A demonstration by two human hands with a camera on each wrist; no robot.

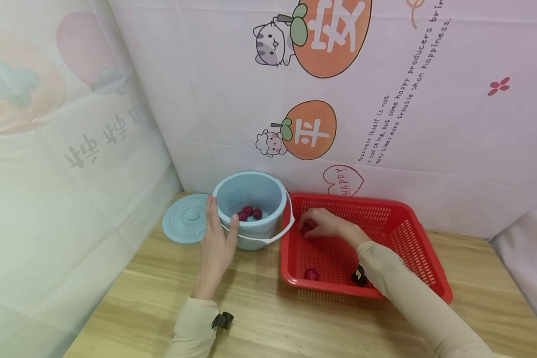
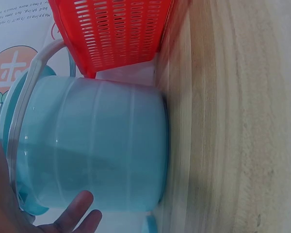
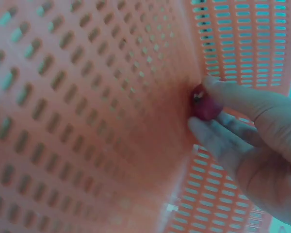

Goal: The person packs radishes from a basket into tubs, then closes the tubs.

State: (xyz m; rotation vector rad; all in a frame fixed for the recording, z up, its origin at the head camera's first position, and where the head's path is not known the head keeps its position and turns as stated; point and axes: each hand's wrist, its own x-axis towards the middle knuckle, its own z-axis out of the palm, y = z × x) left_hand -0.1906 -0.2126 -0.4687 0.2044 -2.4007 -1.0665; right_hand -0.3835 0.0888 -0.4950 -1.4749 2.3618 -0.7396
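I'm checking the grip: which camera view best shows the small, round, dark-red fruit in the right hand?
The right wrist view: there the small, round, dark-red fruit shows up close, pinched by the right hand. In the head view, the hand hides most of it; the left wrist view does not show it.

Printed cloth hung around a wood-grain table suggests a makeshift curtained booth.
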